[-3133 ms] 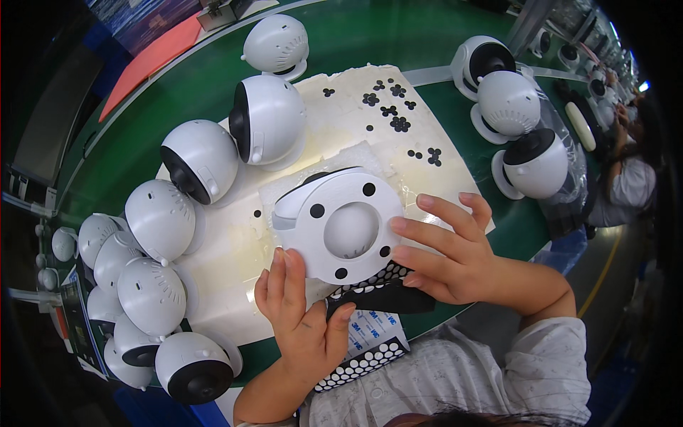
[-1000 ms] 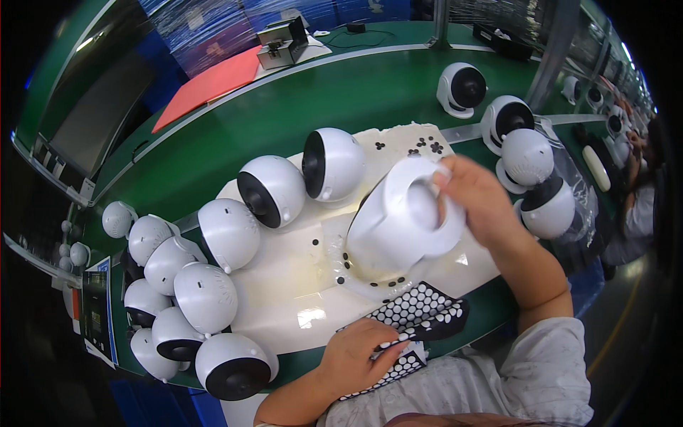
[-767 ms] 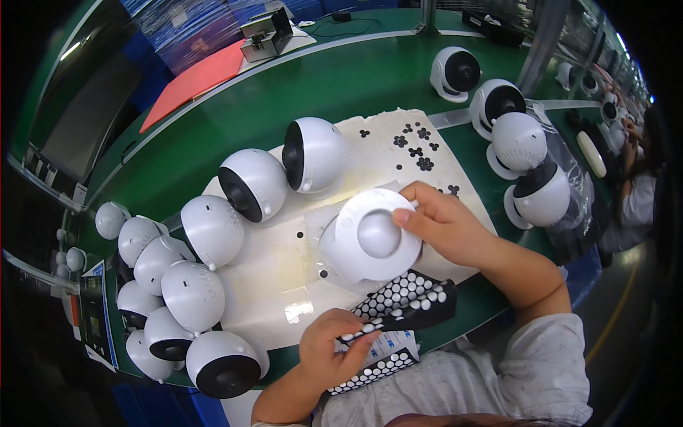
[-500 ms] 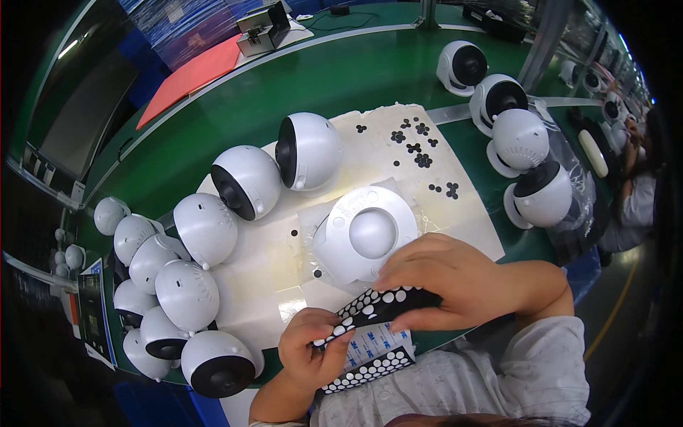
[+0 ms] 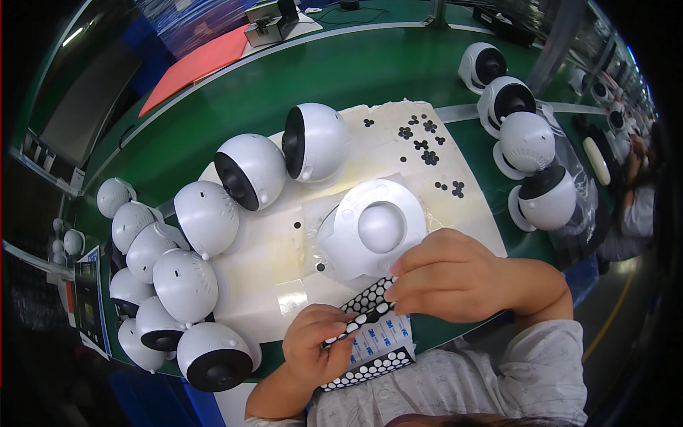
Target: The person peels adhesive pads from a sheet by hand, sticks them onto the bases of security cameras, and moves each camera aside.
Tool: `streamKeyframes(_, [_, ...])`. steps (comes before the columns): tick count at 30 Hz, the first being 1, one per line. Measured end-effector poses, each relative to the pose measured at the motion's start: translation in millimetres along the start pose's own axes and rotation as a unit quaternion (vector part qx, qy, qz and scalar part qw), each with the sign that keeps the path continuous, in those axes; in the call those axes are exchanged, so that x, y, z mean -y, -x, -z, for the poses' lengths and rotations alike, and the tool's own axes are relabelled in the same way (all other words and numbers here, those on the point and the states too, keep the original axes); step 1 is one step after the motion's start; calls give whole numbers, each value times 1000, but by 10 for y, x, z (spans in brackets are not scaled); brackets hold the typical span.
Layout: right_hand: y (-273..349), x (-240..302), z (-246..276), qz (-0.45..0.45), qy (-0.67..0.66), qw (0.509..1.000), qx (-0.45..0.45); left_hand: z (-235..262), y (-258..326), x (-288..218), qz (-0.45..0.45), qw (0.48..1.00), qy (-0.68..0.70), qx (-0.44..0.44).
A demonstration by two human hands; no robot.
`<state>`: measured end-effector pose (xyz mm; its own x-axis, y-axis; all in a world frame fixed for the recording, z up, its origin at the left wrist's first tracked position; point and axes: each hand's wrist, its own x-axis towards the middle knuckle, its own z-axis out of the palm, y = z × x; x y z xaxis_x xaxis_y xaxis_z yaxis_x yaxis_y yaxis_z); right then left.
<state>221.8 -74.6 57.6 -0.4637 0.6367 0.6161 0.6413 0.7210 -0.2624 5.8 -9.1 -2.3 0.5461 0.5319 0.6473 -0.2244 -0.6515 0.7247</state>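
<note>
A black sheet of round adhesive pads (image 5: 370,295), dotted with white circles, is folded over in front of me. Its pale printed backing (image 5: 383,337) shows below, with another dotted strip at the lower edge. My left hand (image 5: 317,345) pinches the sheet's left end between thumb and fingers. At the upper right edge of the sheet, my right hand (image 5: 448,279) has its fingertips closed; anything small between them is hidden. Just beyond my hands lies a white ball-shaped camera (image 5: 380,226) on clear plastic, its ring-shaped base facing up.
Several white ball cameras (image 5: 196,285) crowd the left side, with two more (image 5: 316,142) behind. Others (image 5: 526,141) line the right. Small black pads (image 5: 429,157) dot the cream board (image 5: 263,285) on the green table (image 5: 341,71). A person (image 5: 637,192) sits at far right.
My right hand has shifted slightly, and the black flap under its fingers no longer shows. My left hand keeps hold of the sheet. The whole view has moved a little.
</note>
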Motion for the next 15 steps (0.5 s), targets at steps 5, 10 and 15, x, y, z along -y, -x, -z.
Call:
streamKeyframes(5, [-30, 63, -74, -45, -96, 993, -49, 8, -17, 2, -6, 999, -28, -16])
streamKeyframes(10, [-76, 65, -69, -67, -19, 996, -51, 15, -7, 2, -9, 999, -30, -14])
streamKeyframes(15, [-48, 62, -12, -20, 75, 997, -10, 8, -11, -1, -11, 1000, -20, -12])
